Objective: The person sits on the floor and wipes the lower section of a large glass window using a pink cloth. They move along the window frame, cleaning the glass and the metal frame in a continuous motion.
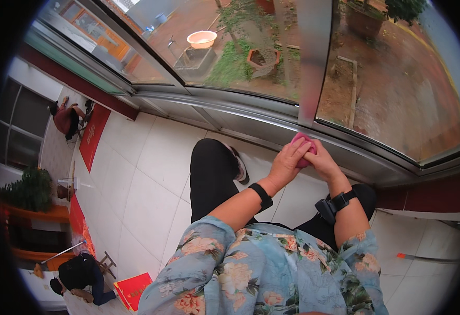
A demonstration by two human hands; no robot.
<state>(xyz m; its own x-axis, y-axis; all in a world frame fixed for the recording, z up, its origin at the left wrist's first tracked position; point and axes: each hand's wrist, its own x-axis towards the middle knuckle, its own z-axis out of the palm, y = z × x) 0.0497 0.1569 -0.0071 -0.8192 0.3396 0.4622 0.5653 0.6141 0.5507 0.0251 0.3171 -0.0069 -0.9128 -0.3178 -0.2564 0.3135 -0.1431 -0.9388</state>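
Observation:
A pink cloth (pixel 303 160) is bunched between my two hands, just in front of the metal frame (pixel 253 114) at the foot of the large windows. My left hand (pixel 289 161) grips it from the left, fingers curled over its top. My right hand (pixel 324 159) holds its right side, and the fingers of both hands meet. Part of the cloth is hidden under the fingers. Behind the hands rises a wide upright metal window post (pixel 312 63) with glass panes on both sides. Black bands are strapped round both forearms.
White floor tiles (pixel 147 197) lie below, with red mats (pixel 96 136) at the left. One person (pixel 66 118) sits at the far left, another person (pixel 78 275) bends beside a small stool (pixel 106 264). A red printed sheet (pixel 133 289) lies nearby. A long thin tool (pixel 430 258) is at the right.

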